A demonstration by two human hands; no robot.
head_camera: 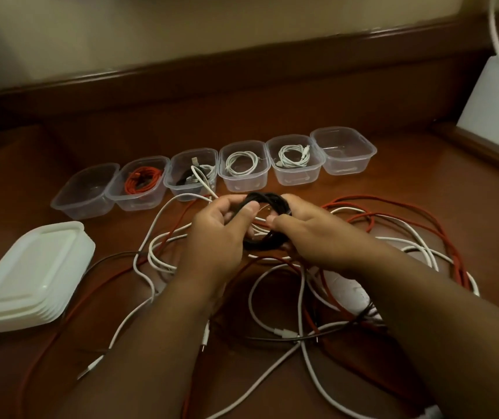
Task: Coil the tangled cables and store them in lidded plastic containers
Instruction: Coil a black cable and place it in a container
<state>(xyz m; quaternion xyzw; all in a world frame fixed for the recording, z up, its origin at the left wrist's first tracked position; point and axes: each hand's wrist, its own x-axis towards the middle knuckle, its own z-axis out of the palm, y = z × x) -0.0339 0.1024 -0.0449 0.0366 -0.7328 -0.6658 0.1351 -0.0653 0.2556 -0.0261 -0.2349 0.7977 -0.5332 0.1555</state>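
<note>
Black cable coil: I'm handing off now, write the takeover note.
Left hand and right hand both grip the black cable coil above the table.
Six open containers in a row: four hold cables, both end ones empty.
Lid stack sits at left, unused.
Left: box the black coil, coil the loose red and white cables, fit lids.

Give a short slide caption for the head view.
Both hands hold a coiled black cable before six open containers.
</note>
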